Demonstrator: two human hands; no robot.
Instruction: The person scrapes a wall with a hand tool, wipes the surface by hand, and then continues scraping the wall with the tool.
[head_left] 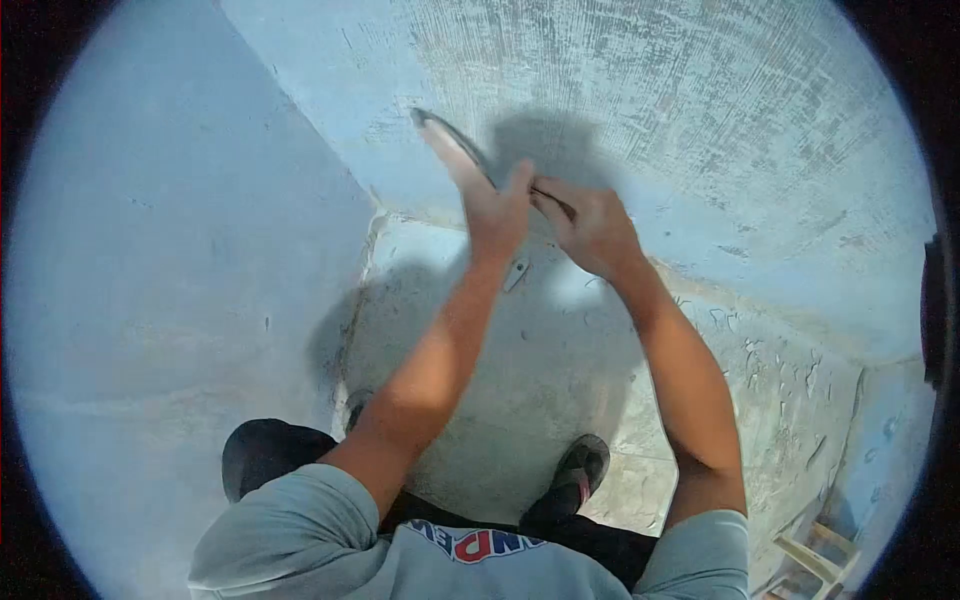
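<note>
My right hand (597, 225) has its fingers closed around the handle of a flat, dark-edged tool (463, 141), as my left hand (490, 210) lies along it, fingers stretched straight, blurred at the tips. The tool is angled at the streaked blue wall (650, 110); whether it touches, I cannot tell. Below, my shoe (585, 465) rests on the stained floor (490, 350).

Moderate bluish light, fisheye curve, black corners. Left hand (490, 212) motion-smeared; dark shadow (548, 138) on wall (700, 120) up-right of it.
</note>
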